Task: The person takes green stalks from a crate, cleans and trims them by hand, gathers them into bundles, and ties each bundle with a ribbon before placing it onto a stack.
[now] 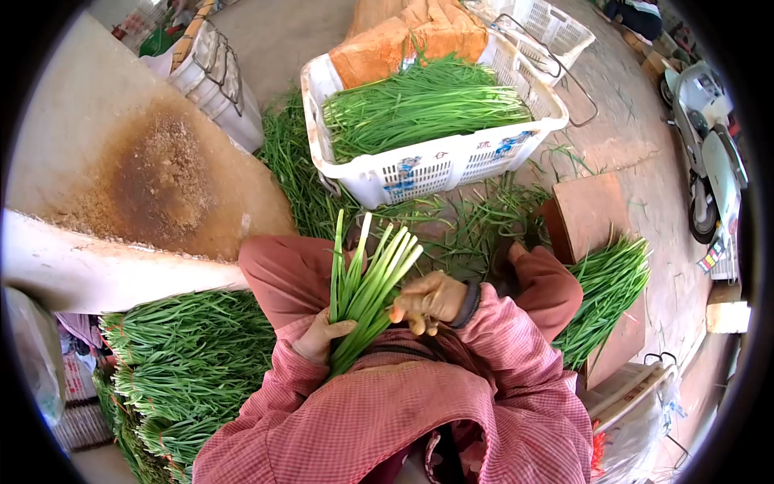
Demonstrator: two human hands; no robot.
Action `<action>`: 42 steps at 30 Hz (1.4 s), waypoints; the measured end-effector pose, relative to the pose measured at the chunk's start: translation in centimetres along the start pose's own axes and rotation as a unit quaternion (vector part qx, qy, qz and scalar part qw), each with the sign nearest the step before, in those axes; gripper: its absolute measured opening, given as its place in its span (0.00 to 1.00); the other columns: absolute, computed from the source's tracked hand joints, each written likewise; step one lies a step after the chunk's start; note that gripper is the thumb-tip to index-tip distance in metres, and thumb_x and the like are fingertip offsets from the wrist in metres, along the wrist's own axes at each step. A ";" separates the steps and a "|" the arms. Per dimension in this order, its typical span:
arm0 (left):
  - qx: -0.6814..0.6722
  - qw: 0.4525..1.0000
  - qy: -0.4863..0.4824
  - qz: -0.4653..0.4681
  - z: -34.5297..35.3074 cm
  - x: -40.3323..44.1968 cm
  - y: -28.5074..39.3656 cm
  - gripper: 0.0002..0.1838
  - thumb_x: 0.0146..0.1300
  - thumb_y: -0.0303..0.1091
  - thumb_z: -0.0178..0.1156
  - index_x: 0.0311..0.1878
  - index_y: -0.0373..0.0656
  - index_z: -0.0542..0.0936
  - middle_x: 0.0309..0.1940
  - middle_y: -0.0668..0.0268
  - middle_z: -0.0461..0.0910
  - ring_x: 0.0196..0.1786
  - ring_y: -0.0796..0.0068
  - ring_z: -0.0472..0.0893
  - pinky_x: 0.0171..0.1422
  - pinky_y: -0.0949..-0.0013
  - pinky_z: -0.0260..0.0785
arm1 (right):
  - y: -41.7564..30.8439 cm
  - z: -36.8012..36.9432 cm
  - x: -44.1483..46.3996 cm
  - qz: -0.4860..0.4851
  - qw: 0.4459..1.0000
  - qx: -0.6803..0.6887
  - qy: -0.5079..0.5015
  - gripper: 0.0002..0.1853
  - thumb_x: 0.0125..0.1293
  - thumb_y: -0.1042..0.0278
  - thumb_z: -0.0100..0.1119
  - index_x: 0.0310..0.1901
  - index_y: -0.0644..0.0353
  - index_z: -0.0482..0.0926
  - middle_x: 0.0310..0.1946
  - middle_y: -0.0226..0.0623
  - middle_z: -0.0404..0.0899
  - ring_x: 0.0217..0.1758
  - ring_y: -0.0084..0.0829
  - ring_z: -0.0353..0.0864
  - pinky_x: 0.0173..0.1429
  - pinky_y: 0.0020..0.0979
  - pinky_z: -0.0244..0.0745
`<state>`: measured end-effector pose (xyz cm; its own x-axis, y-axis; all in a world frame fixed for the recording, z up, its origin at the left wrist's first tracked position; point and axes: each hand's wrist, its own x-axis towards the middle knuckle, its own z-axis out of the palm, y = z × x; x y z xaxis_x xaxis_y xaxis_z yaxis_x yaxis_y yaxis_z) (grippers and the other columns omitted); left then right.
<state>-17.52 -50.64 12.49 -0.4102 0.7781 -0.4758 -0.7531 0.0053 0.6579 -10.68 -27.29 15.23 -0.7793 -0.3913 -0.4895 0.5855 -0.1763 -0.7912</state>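
Head view: green bundle [372, 278], white crate [451, 172] on leaf-littered floor [621, 141], scooter [720, 165].

Stalks [419, 105] in crate [439, 168] ahead, bundles [193, 347] at left, scooter [720, 157] at far right

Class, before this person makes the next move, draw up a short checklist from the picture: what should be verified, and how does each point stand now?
1. Left hand grips the bunch of green stalks: ok, fingers are closed around it.
2. Pale stalk ends level: not ok, they fan out at uneven heights.
3. Right hand has a firm hold on something: cannot tell; it is beside the bunch, fingers bent.
4. White crate upright: ok, with greens lying inside.
5. Floor near the crate free of loose leaves: not ok, they are scattered there.
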 end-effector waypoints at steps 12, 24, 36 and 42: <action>-0.025 1.000 0.013 -0.001 -1.7 0.5 -0.3 0.31 0.47 0.36 0.65 0.55 0.36 0.66 0.46 0.64 0.74 0.47 0.73 0.73 0.54 0.71 0.64 | 9.8 -6.8 -1.4 -0.313 0.777 -0.314 0.448 0.30 0.51 0.64 0.64 0.55 0.63 0.64 0.47 0.42 0.70 0.50 0.37 0.71 0.51 0.33 0.68; 0.079 0.989 0.088 0.086 1.1 0.6 -0.9 0.17 0.52 0.20 0.57 0.47 0.39 0.72 0.40 0.67 0.76 0.41 0.79 0.75 0.49 0.75 0.67 | 1.4 2.4 0.7 -0.207 0.763 -0.528 0.311 0.08 0.60 0.69 0.47 0.34 0.63 0.75 0.23 0.43 0.76 0.27 0.35 0.76 0.31 0.28 0.73; 0.102 0.989 0.084 0.062 1.5 0.3 -1.2 0.19 0.53 0.20 0.56 0.50 0.38 0.69 0.41 0.66 0.75 0.41 0.79 0.74 0.47 0.75 0.68 | -5.0 2.6 -3.1 -0.323 0.910 -0.201 0.167 0.30 0.60 0.71 0.53 0.62 0.64 0.53 0.36 0.43 0.76 0.24 0.20 0.74 0.26 0.23 0.73; 0.087 0.988 0.097 0.088 0.6 0.4 -1.9 0.18 0.52 0.20 0.57 0.48 0.38 0.71 0.40 0.68 0.76 0.39 0.82 0.74 0.46 0.77 0.67 | 0.6 3.1 3.8 -0.414 0.746 -0.438 0.282 0.15 0.57 0.63 0.56 0.42 0.63 0.74 0.22 0.42 0.76 0.24 0.34 0.78 0.29 0.28 0.73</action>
<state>-15.95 -49.91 11.43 -0.6301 0.6422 -0.4365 -0.5682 0.0019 0.8229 -12.59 -31.72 14.05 -0.9075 0.0107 0.4199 -0.3276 0.6076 -0.7235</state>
